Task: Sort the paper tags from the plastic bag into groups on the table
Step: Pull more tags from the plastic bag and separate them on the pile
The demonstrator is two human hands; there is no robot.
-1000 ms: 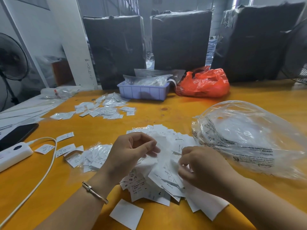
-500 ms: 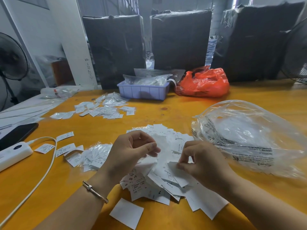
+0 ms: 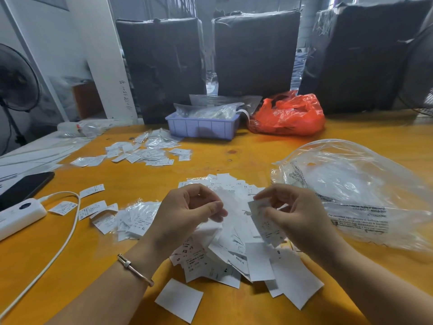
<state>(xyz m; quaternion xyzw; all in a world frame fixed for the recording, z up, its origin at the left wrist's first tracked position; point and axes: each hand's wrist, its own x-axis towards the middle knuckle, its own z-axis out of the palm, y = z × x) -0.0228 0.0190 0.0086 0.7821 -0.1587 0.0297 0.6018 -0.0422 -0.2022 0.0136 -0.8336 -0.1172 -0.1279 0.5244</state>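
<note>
A loose heap of white paper tags [image 3: 236, 254] lies on the orange table [image 3: 234, 158] in front of me. My left hand [image 3: 185, 216] hovers over the heap and pinches a pale, thin tag [image 3: 226, 202] between thumb and fingers. My right hand [image 3: 297, 214] holds a printed tag [image 3: 264, 221] lifted off the heap. The clear plastic bag [image 3: 356, 191] lies crumpled to the right. Sorted groups sit at the left [image 3: 136, 219] and further back [image 3: 145, 153].
A white power strip [image 3: 21, 214] with its cable and a black phone [image 3: 23, 186] lie at the left edge. A lilac bin [image 3: 201, 127] of clear bags and a red plastic bag [image 3: 288, 113] stand at the back. One blank tag [image 3: 179, 300] lies near the front edge.
My right hand has risen off the heap with a printed tag in its fingers. My left hand has stayed over the heap, fingers still pinched.
</note>
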